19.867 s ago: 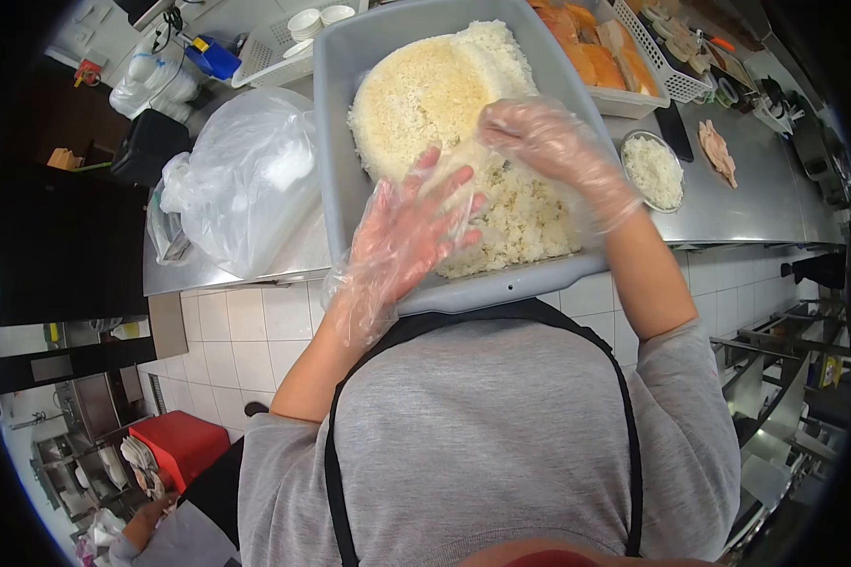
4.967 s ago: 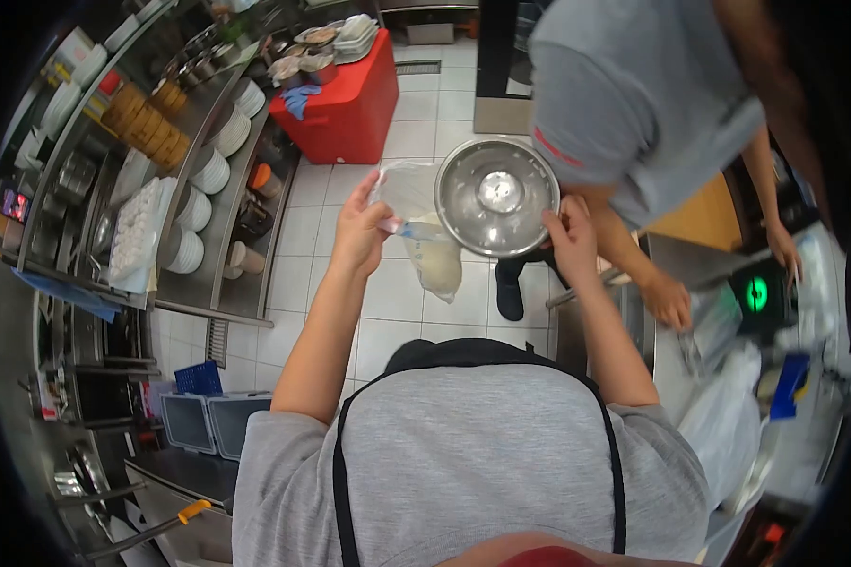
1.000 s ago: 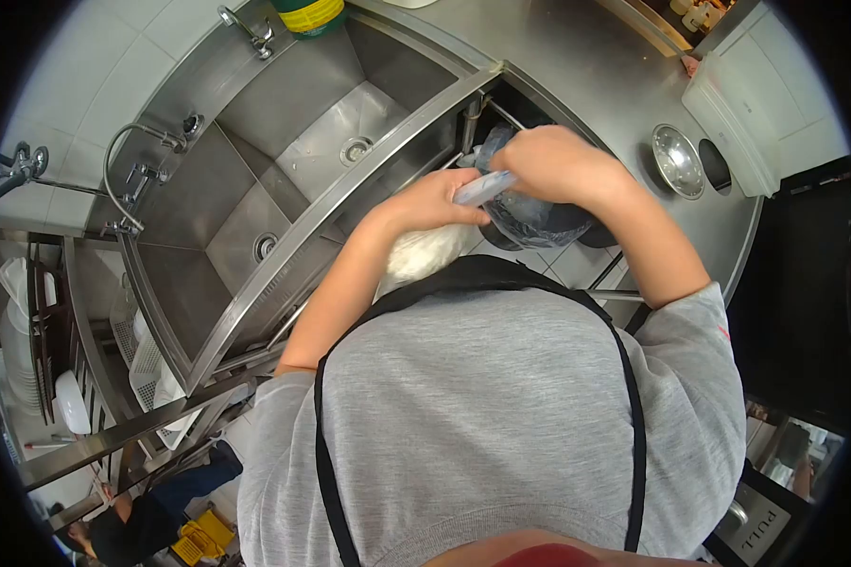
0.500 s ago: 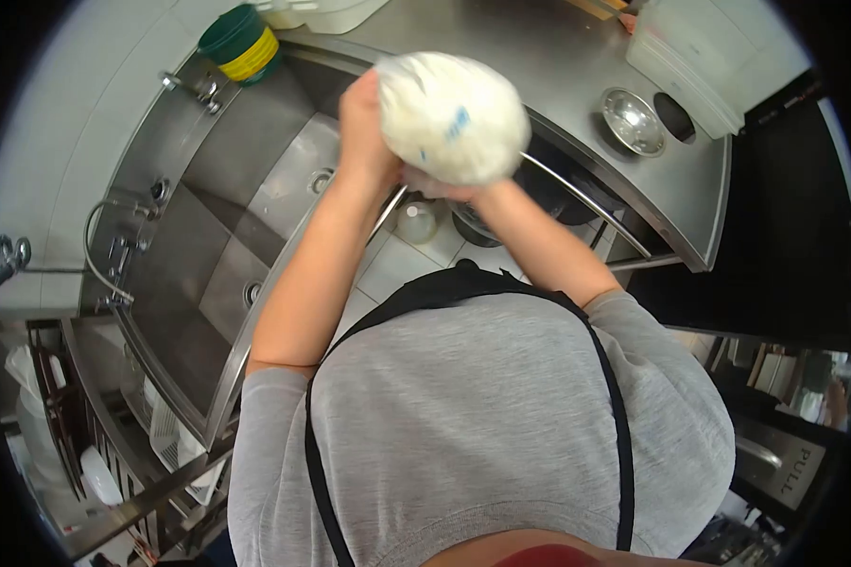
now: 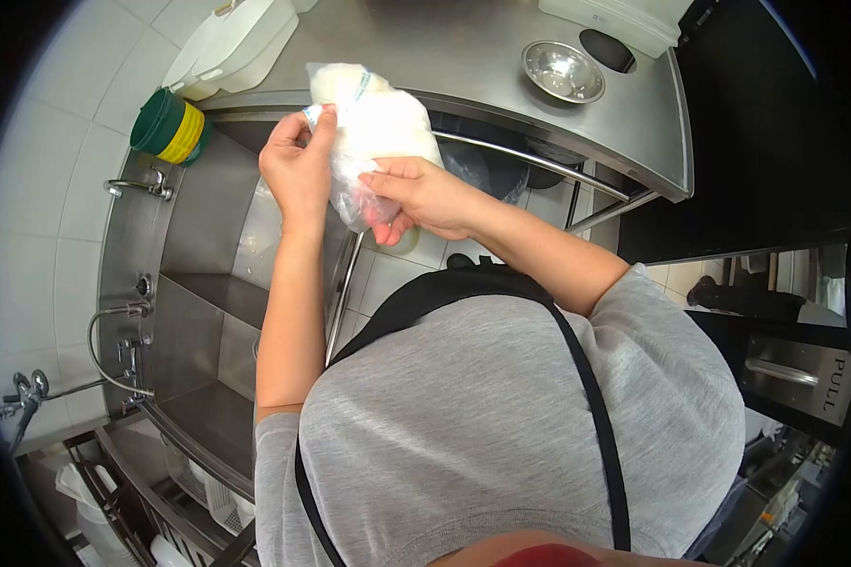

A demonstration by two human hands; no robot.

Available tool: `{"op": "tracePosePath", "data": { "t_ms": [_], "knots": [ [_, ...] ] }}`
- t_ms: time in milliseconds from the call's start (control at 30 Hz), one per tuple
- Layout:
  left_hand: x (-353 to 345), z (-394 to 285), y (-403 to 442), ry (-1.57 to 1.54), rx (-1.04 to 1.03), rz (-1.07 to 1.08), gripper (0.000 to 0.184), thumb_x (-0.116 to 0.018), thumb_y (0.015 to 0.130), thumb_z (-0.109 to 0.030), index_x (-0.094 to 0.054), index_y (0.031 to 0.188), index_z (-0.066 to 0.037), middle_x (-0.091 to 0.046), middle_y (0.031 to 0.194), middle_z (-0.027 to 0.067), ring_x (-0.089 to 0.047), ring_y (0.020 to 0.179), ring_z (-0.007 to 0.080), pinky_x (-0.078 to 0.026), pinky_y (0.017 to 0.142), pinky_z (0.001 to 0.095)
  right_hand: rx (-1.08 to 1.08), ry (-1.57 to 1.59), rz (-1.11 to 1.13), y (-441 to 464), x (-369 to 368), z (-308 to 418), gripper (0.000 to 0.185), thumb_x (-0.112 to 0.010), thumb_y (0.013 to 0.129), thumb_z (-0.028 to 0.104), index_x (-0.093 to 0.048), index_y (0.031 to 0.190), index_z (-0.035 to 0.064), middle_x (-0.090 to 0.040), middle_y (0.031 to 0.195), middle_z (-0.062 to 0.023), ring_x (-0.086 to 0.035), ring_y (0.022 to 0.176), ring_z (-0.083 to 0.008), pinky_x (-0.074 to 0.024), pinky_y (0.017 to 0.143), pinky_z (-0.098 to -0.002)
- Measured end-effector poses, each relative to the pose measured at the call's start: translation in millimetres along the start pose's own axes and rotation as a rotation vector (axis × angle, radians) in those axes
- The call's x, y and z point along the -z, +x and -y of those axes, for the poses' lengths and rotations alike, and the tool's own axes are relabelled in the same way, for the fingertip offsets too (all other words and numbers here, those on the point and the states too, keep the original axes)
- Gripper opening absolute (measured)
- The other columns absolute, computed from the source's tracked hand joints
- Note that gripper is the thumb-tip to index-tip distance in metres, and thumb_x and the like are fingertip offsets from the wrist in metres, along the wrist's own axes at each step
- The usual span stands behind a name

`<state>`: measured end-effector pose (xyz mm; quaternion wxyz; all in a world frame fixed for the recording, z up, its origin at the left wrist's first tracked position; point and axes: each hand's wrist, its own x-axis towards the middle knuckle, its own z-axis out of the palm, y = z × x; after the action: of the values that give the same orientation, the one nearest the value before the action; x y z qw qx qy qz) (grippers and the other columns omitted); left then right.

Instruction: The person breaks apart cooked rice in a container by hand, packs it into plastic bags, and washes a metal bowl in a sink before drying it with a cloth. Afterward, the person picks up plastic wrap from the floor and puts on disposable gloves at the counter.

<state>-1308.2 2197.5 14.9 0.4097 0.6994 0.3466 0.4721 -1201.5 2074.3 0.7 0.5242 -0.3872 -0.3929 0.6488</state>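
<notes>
"What are you holding?"

"A clear plastic bag [image 5: 392, 128] packed with something white, with blue print near its far end. I have it up in front of me, over the corner where the sink [image 5: 203, 217] meets the steel desk [image 5: 397, 47]."

"How do you grip it?"

"My left hand [image 5: 296, 165] is closed at its left edge, thumb and finger pinching a bit of plastic that carries blue print. My right hand [image 5: 411, 197] grips the gathered near end, thumb on top and fingers underneath. I can't make out exactly what the white filling is."

"What sits on the desk?"

"A shiny steel bowl [image 5: 563, 73], over to the right, just beside a dark round opening [image 5: 607, 50]. A white container [image 5: 615, 24] lies behind those, and white tubs [image 5: 241, 47] stand at the left end."

"And around the sink?"

"A green tub [image 5: 156, 123] with a yellow band, at its far corner, near a tap [image 5: 142, 186]."

"Below the desk?"

"A metal rail [image 5: 539, 163], with dark plastic [image 5: 482, 165] behind it, partly hidden."
</notes>
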Motion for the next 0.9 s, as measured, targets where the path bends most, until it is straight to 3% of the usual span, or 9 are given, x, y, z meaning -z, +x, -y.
{"op": "tracePosePath", "data": {
  "t_ms": [167,200,233,267,367,533,600,767,900],
  "knots": [
    [-20.1,3.3,8.6,-0.131,0.114,0.077,0.016,-0.067,0.079,-0.014,-0.065,0.075,0.001,-0.057,0.064,-0.0022,-0.045,0.057,0.0032,-0.035,0.052,0.0182,0.061,0.135,-0.080,-10.0,12.6,16.0,0.026,-0.041,0.095,0.025,-0.051,0.103,0.0017,-0.061,0.087,-0.0102,-0.065,0.071,-0.0193,-0.0539,0.060,-0.0261],
    [-25.5,-1.1,10.3,0.025,0.009,0.087,0.019,-0.069,0.077,-0.017,-0.064,0.073,0.002,-0.056,0.063,-0.0007,-0.046,0.057,0.0057,-0.036,0.052,0.0211,0.073,0.082,-0.092,-9.3,19.1,17.8,0.026,-0.041,0.094,0.023,-0.051,0.101,0.0004,-0.061,0.092,-0.0123,-0.065,0.078,-0.0239,-0.0534,0.064,-0.0284],
    [-31.0,-3.6,11.7,0.180,-0.097,0.096,0.022,-0.071,0.074,-0.019,-0.063,0.072,0.002,-0.055,0.063,0.0008,-0.047,0.057,0.0082,-0.037,0.052,0.0241,0.104,0.020,-0.093,-8.2,25.7,19.4,0.026,-0.042,0.094,0.023,-0.052,0.102,0.0002,-0.061,0.094,-0.0120,-0.065,0.079,-0.0226,-0.0534,0.063,-0.0275],
    [-36.6,-2.6,12.2,0.076,0.020,0.150,0.021,-0.070,0.074,-0.019,-0.065,0.075,0.001,-0.059,0.070,0.0046,-0.054,0.064,0.0121,-0.042,0.060,0.0262,0.138,-0.055,-0.139,-8.4,29.8,23.6,0.026,-0.043,0.094,0.023,-0.053,0.101,0.0001,-0.062,0.093,-0.0111,-0.065,0.078,-0.0212,-0.0533,0.062,-0.0269],
    [-48.8,9.0,11.4,-0.037,-0.164,0.264,0.012,-0.067,0.079,-0.013,-0.067,0.077,-0.001,-0.060,0.077,-0.0003,-0.053,0.072,0.0068,-0.040,0.067,0.0193,0.257,-0.247,-0.258,-5.6,62.5,33.4,0.025,-0.045,0.093,0.022,-0.057,0.097,0.0001,-0.063,0.086,-0.0074,-0.065,0.075,-0.0170,-0.0528,0.061,-0.0248],
    [-60.3,20.8,16.7,-0.314,-0.063,0.525,0.015,-0.068,0.076,-0.004,-0.064,0.090,-0.005,-0.056,0.095,-0.0007,-0.052,0.086,0.0094,-0.040,0.076,0.0230,0.246,-0.251,-0.299,3.3,110.8,44.3,0.022,-0.051,0.090,0.022,-0.058,0.096,0.0013,-0.061,0.078,-0.0032,-0.060,0.069,-0.0104,-0.0471,0.062,-0.0221],
    [-67.4,15.2,19.5,-0.309,-0.081,0.578,0.014,-0.068,0.075,-0.004,-0.063,0.089,-0.005,-0.056,0.094,-0.0008,-0.050,0.087,0.0093,-0.039,0.078,0.0234,0.328,-0.519,-0.233,-0.2,114.4,52.7,0.019,-0.055,0.088,0.021,-0.058,0.095,0.0028,-0.060,0.084,-0.0028,-0.057,0.080,-0.0092,-0.0450,0.071,-0.0224],
    [-85.8,-8.3,30.8,-0.312,-0.120,0.791,0.016,-0.069,0.074,-0.004,-0.057,0.084,-0.008,-0.052,0.091,-0.0014,-0.047,0.089,0.0104,-0.035,0.083,0.0250,0.417,-0.330,-0.108,-11.0,132.8,68.0,0.022,-0.061,0.084,0.019,-0.060,0.102,0.0062,-0.055,0.100,-0.0022,-0.052,0.089,-0.0113,-0.0421,0.078,-0.0261],
    [-97.2,-35.4,37.1,-0.265,-0.122,0.911,0.021,-0.072,0.071,-0.014,-0.058,0.084,-0.006,-0.052,0.085,-0.0006,-0.048,0.089,0.0123,-0.036,0.084,0.0268,0.545,-0.913,-0.278,-29.2,140.3,88.2,0.031,-0.068,0.074,0.013,-0.062,0.103,0.0090,-0.048,0.105,-0.0065,-0.047,0.104,-0.0182,-0.0383,0.088,-0.0319]
  ]
}}
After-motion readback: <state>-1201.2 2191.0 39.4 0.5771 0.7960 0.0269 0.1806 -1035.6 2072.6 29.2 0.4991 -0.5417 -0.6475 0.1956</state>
